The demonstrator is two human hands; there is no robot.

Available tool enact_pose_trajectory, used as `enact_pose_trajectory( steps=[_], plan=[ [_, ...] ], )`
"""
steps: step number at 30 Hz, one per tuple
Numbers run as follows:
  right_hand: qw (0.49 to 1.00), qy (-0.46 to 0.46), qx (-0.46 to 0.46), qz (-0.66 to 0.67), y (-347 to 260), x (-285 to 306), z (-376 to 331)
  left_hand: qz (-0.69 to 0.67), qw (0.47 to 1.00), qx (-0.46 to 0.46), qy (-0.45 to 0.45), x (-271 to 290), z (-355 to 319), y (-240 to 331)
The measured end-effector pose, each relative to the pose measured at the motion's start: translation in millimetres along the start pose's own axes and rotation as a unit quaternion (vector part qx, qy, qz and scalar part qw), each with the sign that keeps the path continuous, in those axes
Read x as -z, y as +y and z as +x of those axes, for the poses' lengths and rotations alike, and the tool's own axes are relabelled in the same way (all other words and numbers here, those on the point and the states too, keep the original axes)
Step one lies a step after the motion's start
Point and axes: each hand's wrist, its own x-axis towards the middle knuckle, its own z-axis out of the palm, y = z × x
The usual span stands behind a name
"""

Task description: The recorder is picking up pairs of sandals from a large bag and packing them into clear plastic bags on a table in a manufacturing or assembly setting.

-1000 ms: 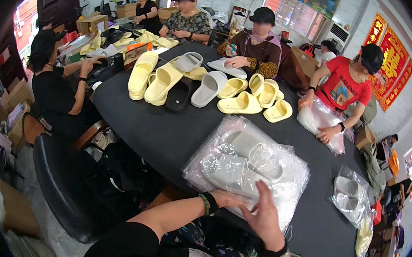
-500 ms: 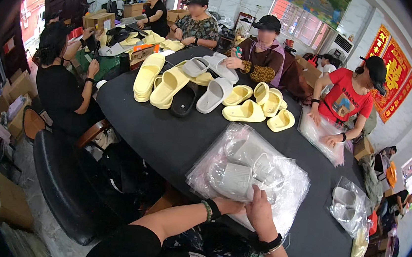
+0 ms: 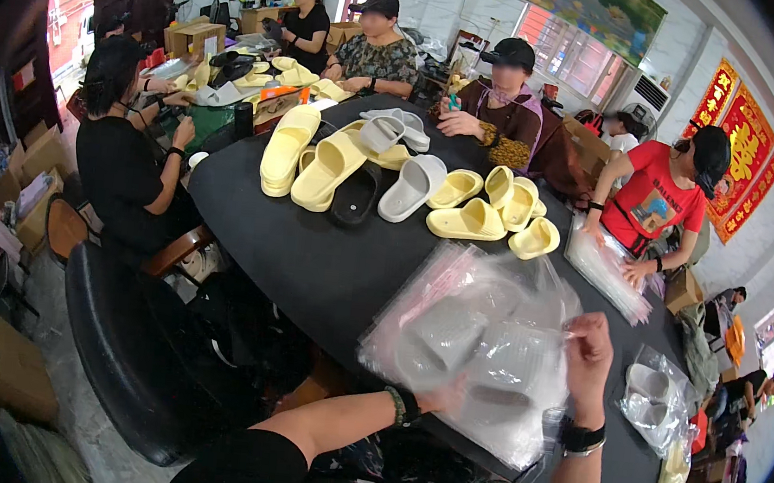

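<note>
A pair of grey slide sandals (image 3: pixel 506 357) lies inside a clear plastic bag (image 3: pixel 546 280), on top of a stack of flat clear bags (image 3: pixel 398 322). My right hand (image 3: pixel 589 345) has its fingers closed on the bag's right edge and holds it up. At the bag's lower left is my left hand (image 3: pixel 447 396), its fingers blurred and partly hidden by the plastic. Further right on the table sits another bagged pair of grey slides (image 3: pixel 647 397).
Yellow slides (image 3: pixel 333 169), grey slides (image 3: pixel 413 188) and a black slide (image 3: pixel 354 196) crowd the far part of the dark table (image 3: pixel 284 250). A co-worker in red (image 3: pixel 657 198) handles flat plastic bags (image 3: pixel 604 262). A black chair (image 3: pixel 127 375) stands left.
My right hand has moved right and up, drawing the bag's edge with it. The slides in the bag have turned and shifted toward me. My left hand stays near the lower edge.
</note>
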Motion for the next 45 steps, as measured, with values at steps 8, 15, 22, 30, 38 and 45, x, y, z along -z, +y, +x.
enact_pose_trajectory(
  steps=[8,15,22,30,38,45],
  plan=[
    [0.957,-0.063,-0.130,-0.250,88.6,23.9,-25.1,-0.100,0.987,-0.008,-0.125,17.6,-7.1,-12.7],
    [0.849,-0.047,-0.518,-0.094,63.3,46.7,-90.0,-0.183,0.955,-0.009,-0.234,16.7,-23.9,-10.0],
    [0.752,-0.131,-0.643,0.067,10.4,38.3,-170.5,-0.229,0.915,0.000,-0.332,18.9,-9.3,-6.2],
    [0.694,-0.162,-0.659,0.241,-17.6,14.3,-203.4,-0.229,0.889,0.024,-0.395,22.6,1.0,-3.1],
    [0.777,-0.029,-0.596,0.200,-15.0,-5.4,-204.2,-0.159,0.927,0.117,-0.318,21.9,-2.4,7.1],
    [0.850,0.139,-0.484,0.152,13.8,20.3,-152.3,-0.156,0.930,0.225,-0.246,45.1,-30.1,3.2]
  ],
)
